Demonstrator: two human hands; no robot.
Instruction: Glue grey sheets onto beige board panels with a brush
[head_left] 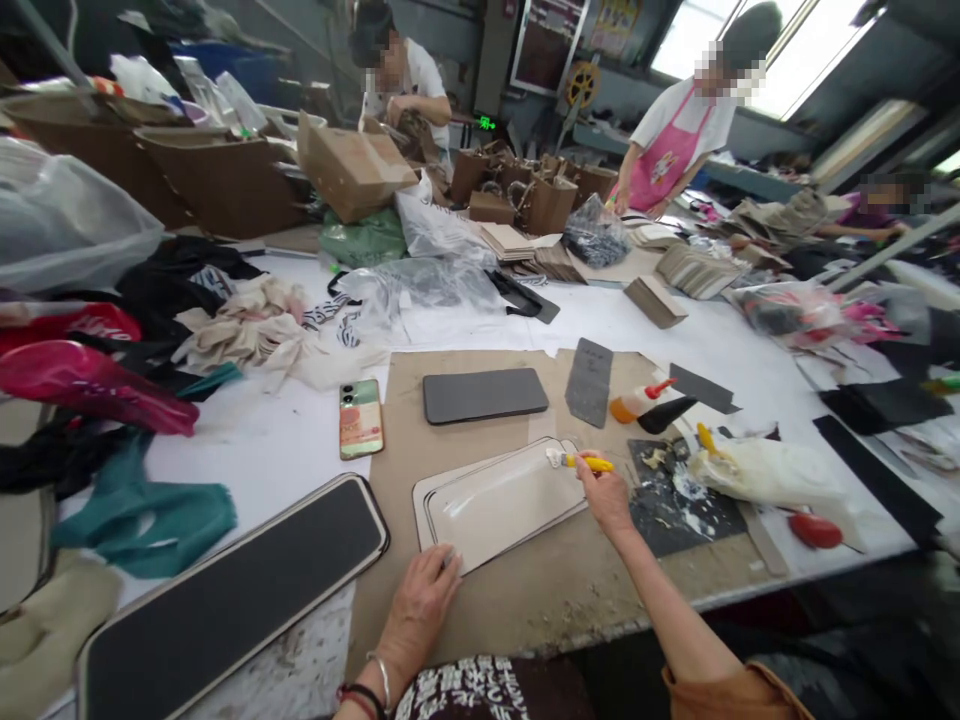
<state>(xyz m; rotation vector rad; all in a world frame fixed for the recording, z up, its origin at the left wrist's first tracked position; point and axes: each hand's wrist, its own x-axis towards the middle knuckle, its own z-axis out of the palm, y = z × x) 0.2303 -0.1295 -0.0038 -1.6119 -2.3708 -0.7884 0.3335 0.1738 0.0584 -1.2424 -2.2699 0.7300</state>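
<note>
My right hand grips a yellow-handled brush, its tip covered in white paste. That tip touches the far right end of a beige rounded panel, part of a small stack with dark outlines. A glossy wet streak runs along the panel's upper surface. At the near left corner of the stack, my left hand lies with its fingers over the edge; a small grey spot shows by the fingertips, too small to name. Beyond the stack lies a dark grey rounded panel.
On the right are a paste-smeared black sheet, a bag of white paste and a red-tipped bottle. A phone and a long black panel lie left. Two co-workers stand behind piled boxes; another sits far right.
</note>
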